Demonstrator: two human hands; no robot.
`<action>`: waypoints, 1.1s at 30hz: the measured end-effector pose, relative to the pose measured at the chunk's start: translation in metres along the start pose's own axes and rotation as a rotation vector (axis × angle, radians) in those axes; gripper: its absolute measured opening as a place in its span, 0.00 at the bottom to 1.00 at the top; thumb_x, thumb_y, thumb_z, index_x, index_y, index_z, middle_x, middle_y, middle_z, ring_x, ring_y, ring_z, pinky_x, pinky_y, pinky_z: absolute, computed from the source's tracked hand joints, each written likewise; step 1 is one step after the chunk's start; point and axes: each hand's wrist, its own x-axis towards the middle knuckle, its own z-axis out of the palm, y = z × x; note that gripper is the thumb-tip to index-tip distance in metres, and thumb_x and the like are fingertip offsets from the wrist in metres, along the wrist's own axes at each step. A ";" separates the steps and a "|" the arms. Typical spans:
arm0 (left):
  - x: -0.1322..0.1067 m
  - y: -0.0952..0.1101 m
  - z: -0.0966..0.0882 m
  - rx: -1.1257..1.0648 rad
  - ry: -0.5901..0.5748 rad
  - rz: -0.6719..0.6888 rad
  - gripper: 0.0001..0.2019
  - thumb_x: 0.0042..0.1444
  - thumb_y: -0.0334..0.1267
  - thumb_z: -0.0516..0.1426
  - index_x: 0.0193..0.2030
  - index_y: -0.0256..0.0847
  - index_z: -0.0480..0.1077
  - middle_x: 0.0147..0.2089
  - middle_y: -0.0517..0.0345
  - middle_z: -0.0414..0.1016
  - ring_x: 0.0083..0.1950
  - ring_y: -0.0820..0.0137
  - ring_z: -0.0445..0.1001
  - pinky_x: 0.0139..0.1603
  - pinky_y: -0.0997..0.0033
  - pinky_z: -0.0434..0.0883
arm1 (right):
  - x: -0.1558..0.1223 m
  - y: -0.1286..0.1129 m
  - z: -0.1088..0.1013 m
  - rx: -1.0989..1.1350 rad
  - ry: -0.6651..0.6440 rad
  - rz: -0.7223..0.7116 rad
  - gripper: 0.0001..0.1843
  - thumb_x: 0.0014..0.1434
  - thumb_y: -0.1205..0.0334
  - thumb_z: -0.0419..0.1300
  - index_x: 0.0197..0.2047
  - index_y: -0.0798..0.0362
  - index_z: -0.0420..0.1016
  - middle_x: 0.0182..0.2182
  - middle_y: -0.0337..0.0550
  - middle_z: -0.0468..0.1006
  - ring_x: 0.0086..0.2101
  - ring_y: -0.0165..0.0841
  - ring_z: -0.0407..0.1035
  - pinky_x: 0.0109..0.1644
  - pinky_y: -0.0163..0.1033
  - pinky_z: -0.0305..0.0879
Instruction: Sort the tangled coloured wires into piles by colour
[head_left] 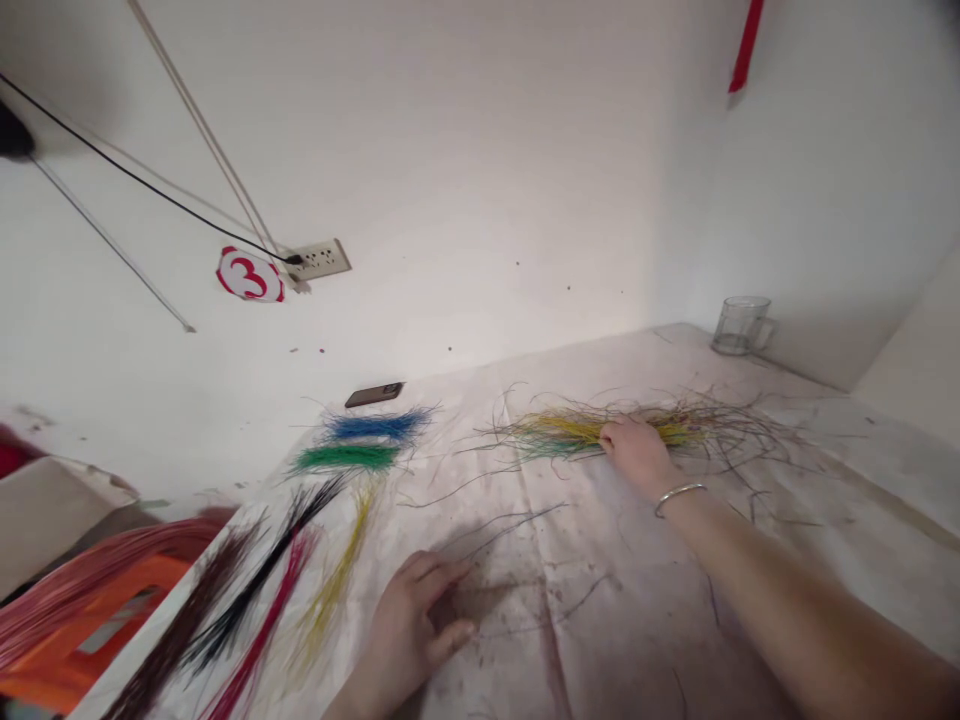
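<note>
My right hand (637, 450), with a bangle on its wrist, reaches into a tangled heap of thin wires at the middle right of the table. Its fingers are closed at the yellow wires (559, 428) in that heap; green wires (547, 446) lie along the near edge. Loose brownish wires (739, 425) spread out to the right. Nearer to me, my left hand (412, 620) hovers low over the table, its thumb apart from its curved fingers and nothing visible between them. A few single dark wires (502, 525) lie just beyond its fingertips.
Sorted bundles lie at left: blue (375, 427), green (345, 457), black (270, 570), red (270, 630), yellow (334, 585) and dark brown (184, 630) wires. A phone (375, 394) and a glass mug (739, 327) stand near the wall. An orange stool (97, 630) is beside the table (630, 640).
</note>
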 end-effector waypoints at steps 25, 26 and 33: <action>0.054 0.102 -0.036 -0.128 0.315 0.060 0.26 0.61 0.48 0.54 0.63 0.40 0.58 0.57 0.44 0.67 0.58 0.61 0.66 0.56 0.58 0.69 | -0.097 -0.107 -0.112 0.568 -0.231 -0.465 0.13 0.65 0.63 0.46 0.31 0.52 0.66 0.25 0.39 0.73 0.26 0.31 0.67 0.29 0.36 0.55; 0.056 0.105 -0.034 -0.181 0.298 0.061 0.25 0.61 0.48 0.54 0.62 0.40 0.59 0.56 0.45 0.69 0.57 0.62 0.68 0.55 0.59 0.69 | -0.101 -0.110 -0.111 0.602 -0.264 -0.471 0.12 0.64 0.64 0.47 0.31 0.52 0.66 0.25 0.39 0.74 0.26 0.31 0.67 0.30 0.36 0.56; 0.048 0.103 -0.025 -0.306 0.213 0.048 0.08 0.62 0.36 0.54 0.39 0.40 0.74 0.29 0.57 0.75 0.32 0.71 0.72 0.35 0.73 0.68 | -0.125 -0.102 -0.111 0.938 -0.408 -0.334 0.19 0.68 0.55 0.42 0.41 0.50 0.73 0.31 0.41 0.76 0.33 0.32 0.69 0.38 0.38 0.63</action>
